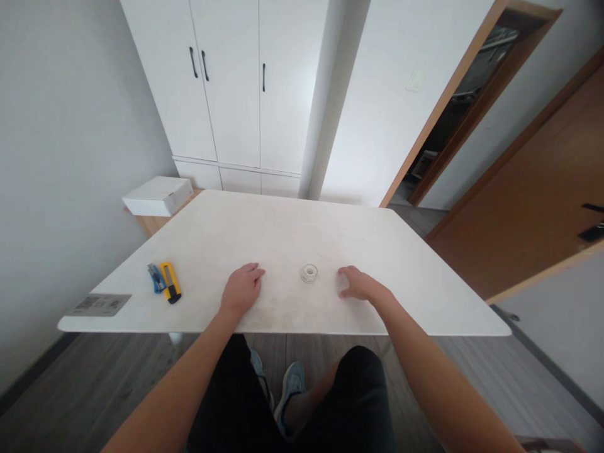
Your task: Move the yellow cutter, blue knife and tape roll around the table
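A small roll of clear tape (pixel 309 273) lies flat on the white table (pixel 292 226), between my two hands. To its right, my right hand (pixel 358 284) is open, with thumb and fingers apart and curved toward the roll without touching it. On the roll's left, my left hand (pixel 241 287) rests on the tabletop, holding nothing, its fingers loosely bent and partly hidden under the palm. Farther left lie a yellow utility knife (pixel 170 282) with a black end and a smaller blue utility knife (pixel 156 278), side by side and close together.
A grey printed label (pixel 99 305) is on the table's front left corner. Beyond the left edge, a white box (pixel 159 195) sits on a wooden surface. White cabinets (pixel 231 82) stand behind the table, and a brown door (pixel 528 189) is at the right.
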{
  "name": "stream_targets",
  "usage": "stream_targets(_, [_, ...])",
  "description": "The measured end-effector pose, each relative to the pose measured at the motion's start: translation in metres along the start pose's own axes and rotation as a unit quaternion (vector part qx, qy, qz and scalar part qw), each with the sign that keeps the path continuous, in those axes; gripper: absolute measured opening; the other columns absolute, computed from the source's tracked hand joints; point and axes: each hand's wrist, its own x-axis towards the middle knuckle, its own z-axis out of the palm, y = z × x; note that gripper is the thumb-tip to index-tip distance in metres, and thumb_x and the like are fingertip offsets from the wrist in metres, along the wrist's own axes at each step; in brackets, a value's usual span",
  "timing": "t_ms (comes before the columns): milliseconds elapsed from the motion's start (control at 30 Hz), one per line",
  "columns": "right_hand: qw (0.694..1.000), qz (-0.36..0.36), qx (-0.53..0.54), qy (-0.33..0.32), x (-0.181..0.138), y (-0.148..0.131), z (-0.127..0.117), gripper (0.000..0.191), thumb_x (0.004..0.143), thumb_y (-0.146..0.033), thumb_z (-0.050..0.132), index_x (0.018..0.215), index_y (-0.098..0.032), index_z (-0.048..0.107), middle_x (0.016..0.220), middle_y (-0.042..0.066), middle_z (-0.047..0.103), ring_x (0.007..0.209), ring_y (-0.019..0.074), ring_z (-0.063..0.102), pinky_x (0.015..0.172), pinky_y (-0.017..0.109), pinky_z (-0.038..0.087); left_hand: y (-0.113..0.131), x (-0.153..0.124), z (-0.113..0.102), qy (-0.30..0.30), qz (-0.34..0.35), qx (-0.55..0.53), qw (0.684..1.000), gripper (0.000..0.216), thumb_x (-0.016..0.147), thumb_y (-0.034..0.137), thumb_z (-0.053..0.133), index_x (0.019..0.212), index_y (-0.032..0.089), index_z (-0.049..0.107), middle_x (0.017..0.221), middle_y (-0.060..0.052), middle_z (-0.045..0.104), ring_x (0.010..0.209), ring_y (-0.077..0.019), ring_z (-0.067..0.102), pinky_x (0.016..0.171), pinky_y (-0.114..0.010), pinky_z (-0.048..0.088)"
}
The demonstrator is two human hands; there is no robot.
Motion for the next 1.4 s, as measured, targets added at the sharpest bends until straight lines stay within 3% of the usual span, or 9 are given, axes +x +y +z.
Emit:
stream_targets(167, [0.999,-0.026,0.036,0.027,-0.007,0.012,0.011,0.068,0.08,-0.029,0.072,0.142,-0.02,0.048,0.151,0.014,0.042,0.13,0.0281,0.051,0.106,0.037,0.039,-0.001,0.0,0.0,0.003,0.001,-0.004,1.0,0.038,0.089,0.021,0.043,0.111,0.023,0.075,0.127,-0.007,0.069,0.12,-0.0233,0.062,0.109,-0.04,0.046])
stream_targets(367, [0.999,0.012,-0.038,0.012,0.002,-0.019,-0.005,0.062,0.079,-0.032,0.075,0.136,-0.02,0.054,0.136,0.015,0.057,0.121,0.0308,0.058,0.093,0.038,0.046,-0.001,0.0,0.0,0.005,0.003,-0.005,1.0,0.038,0.09,0.021,0.043,0.11,0.022,0.075,0.126,-0.008,0.069,0.119,-0.0224,0.063,0.109,-0.039,0.046])
stream_targets(467, [0.995,-0.073,-0.032,0.051,0.011,-0.047,-0.016,0.072,0.079,-0.031,0.076,0.144,-0.024,0.045,0.142,0.013,0.052,0.124,0.0279,0.056,0.095,0.034,0.045,-0.001,0.001,0.0,0.005,0.004,-0.003,1.0,0.038,0.09,0.021,0.043,0.11,0.021,0.075,0.126,-0.009,0.069,0.119,-0.0227,0.062,0.108,-0.039,0.046])
stream_targets(567, [0.988,-0.142,-0.039,0.042,0.02,-0.073,-0.024,0.079,0.075,-0.03,0.079,0.146,-0.029,0.043,0.142,0.01,0.052,0.12,0.0269,0.059,0.093,0.033,0.046,-0.001,0.0,0.0,0.006,0.005,0.001,1.0,0.038,0.09,0.021,0.043,0.11,0.021,0.075,0.126,-0.009,0.069,0.118,-0.0225,0.063,0.108,-0.039,0.046])
stream_targets(733, [0.981,-0.156,-0.115,-0.003,0.04,-0.09,-0.021,0.063,0.078,-0.032,0.074,0.137,-0.033,0.052,0.131,0.01,0.059,0.11,0.0291,0.064,0.08,0.033,0.05,0.0,0.001,-0.001,0.005,0.002,0.002,1.0,0.039,0.09,0.021,0.042,0.111,0.02,0.075,0.127,-0.009,0.069,0.119,-0.0226,0.062,0.109,-0.038,0.046])
stream_targets(933, [0.97,-0.17,-0.169,0.025,0.048,-0.094,-0.007,0.044,0.081,-0.028,0.066,0.124,-0.03,0.06,0.122,0.011,0.063,0.103,0.0278,0.066,0.073,0.033,0.051,-0.001,0.001,0.0,0.008,-0.001,-0.006,1.0,0.039,0.089,0.022,0.042,0.109,0.022,0.076,0.127,-0.008,0.069,0.119,-0.0227,0.063,0.109,-0.039,0.046])
stream_targets(1067, [0.977,-0.142,-0.159,0.023,0.043,-0.069,-0.015,0.044,0.08,-0.03,0.067,0.124,-0.03,0.06,0.12,0.01,0.065,0.104,0.0264,0.066,0.073,0.031,0.05,-0.003,0.0,0.001,0.014,0.008,-0.008,1.0,0.039,0.089,0.024,0.042,0.108,0.022,0.076,0.126,-0.008,0.069,0.118,-0.0237,0.063,0.108,-0.04,0.046])
stream_targets(1300, [0.988,0.088,-0.116,0.043,0.033,0.058,-0.049,0.053,0.076,-0.024,0.069,0.128,-0.028,0.06,0.128,0.01,0.064,0.104,0.0271,0.065,0.072,0.032,0.049,-0.004,0.001,0.003,0.015,0.011,-0.004,1.0,0.04,0.089,0.023,0.041,0.108,0.02,0.076,0.124,-0.01,0.07,0.117,-0.0248,0.064,0.108,-0.04,0.046])
stream_targets(1400, [0.986,0.125,-0.102,0.045,0.032,0.092,-0.052,0.052,0.076,-0.021,0.068,0.128,-0.025,0.061,0.124,0.011,0.066,0.099,0.0262,0.065,0.071,0.032,0.048,-0.004,0.002,0.003,0.016,0.01,-0.004,1.0,0.04,0.089,0.025,0.041,0.107,0.02,0.076,0.123,-0.01,0.07,0.116,-0.0246,0.064,0.108,-0.04,0.047])
